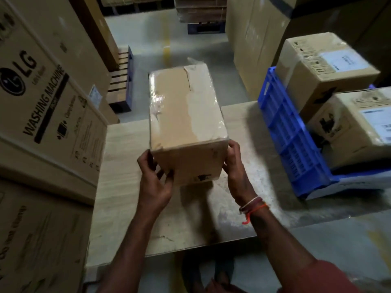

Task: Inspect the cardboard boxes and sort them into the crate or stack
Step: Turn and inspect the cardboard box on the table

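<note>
- A taped cardboard box (186, 115) is held above a pale wooden table (127, 187), its long top face wrapped in clear tape.
- The left hand (155, 176) grips the box's near left corner, fingers curled under the near face.
- The right hand (233, 163) holds the near right edge; thread bracelets (252, 205) circle that wrist.
- A blue plastic crate (289, 140) sits at the table's right, with two labelled cardboard boxes (325, 68) inside.
- Large LG washing machine cartons (42, 98) stand stacked at the left.
</note>
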Action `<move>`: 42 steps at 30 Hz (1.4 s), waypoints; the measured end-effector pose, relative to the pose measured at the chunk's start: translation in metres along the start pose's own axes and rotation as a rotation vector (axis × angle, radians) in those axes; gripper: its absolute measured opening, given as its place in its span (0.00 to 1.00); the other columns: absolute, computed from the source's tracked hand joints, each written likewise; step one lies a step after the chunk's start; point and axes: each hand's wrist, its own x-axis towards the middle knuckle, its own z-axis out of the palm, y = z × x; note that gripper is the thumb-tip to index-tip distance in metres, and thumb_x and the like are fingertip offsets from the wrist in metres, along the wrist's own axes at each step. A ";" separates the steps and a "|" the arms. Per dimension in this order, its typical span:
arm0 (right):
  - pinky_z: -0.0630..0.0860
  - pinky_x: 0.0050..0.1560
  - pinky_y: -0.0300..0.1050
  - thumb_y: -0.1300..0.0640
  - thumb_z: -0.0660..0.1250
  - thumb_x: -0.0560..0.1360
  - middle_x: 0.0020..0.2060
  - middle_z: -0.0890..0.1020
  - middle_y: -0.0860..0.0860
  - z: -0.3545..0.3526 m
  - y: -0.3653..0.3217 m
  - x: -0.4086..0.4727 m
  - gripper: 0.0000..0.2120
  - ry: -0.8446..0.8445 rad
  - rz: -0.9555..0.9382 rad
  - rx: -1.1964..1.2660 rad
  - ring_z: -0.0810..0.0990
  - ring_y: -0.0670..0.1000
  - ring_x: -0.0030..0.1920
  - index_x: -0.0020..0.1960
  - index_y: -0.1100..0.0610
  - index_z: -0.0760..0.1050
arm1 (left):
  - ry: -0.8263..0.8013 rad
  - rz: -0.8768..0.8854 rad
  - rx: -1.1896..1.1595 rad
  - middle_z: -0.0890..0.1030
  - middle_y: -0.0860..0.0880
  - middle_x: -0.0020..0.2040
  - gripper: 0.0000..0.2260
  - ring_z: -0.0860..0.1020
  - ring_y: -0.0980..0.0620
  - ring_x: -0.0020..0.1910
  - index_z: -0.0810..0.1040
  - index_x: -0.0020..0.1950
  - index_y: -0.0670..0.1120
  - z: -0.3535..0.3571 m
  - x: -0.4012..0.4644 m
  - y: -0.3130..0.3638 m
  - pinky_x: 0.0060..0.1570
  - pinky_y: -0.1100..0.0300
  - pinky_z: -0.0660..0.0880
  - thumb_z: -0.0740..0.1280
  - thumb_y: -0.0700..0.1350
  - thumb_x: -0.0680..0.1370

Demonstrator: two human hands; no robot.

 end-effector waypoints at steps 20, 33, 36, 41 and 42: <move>0.43 0.78 0.73 0.29 0.39 0.79 0.83 0.57 0.45 0.010 -0.067 0.039 0.39 -0.323 -0.494 -1.177 0.48 0.46 0.83 0.83 0.48 0.58 | -0.263 0.266 0.548 0.62 0.56 0.83 0.26 0.53 0.59 0.83 0.64 0.82 0.54 -0.021 0.040 0.081 0.82 0.45 0.54 0.52 0.54 0.84; 0.50 0.73 0.81 0.35 0.50 0.84 0.84 0.49 0.44 0.024 -0.079 0.096 0.31 -0.289 -0.245 -1.161 0.39 0.51 0.83 0.84 0.44 0.52 | -0.091 0.255 0.796 0.82 0.55 0.58 0.11 0.76 0.51 0.60 0.83 0.61 0.55 -0.007 0.067 0.098 0.61 0.46 0.74 0.66 0.51 0.81; 0.51 0.73 0.81 0.34 0.52 0.83 0.84 0.49 0.43 0.022 -0.074 0.093 0.32 -0.249 -0.231 -1.121 0.38 0.51 0.83 0.84 0.43 0.52 | 0.042 0.168 0.711 0.76 0.51 0.66 0.17 0.73 0.49 0.65 0.78 0.69 0.55 -0.004 0.087 0.094 0.62 0.46 0.75 0.69 0.51 0.79; 0.60 0.78 0.61 0.37 0.64 0.80 0.84 0.43 0.55 0.026 -0.072 0.084 0.41 -0.165 -0.186 -0.863 0.53 0.63 0.82 0.85 0.47 0.47 | -0.018 -0.287 0.309 0.78 0.50 0.69 0.34 0.77 0.45 0.67 0.69 0.77 0.51 0.000 0.112 0.078 0.67 0.48 0.74 0.72 0.62 0.75; 0.63 0.77 0.56 0.39 0.67 0.80 0.84 0.45 0.57 0.026 -0.073 0.081 0.42 -0.150 -0.201 -0.783 0.59 0.63 0.81 0.85 0.47 0.47 | -0.027 -0.282 0.293 0.80 0.52 0.64 0.31 0.79 0.47 0.63 0.71 0.74 0.51 0.003 0.110 0.076 0.65 0.49 0.76 0.72 0.63 0.75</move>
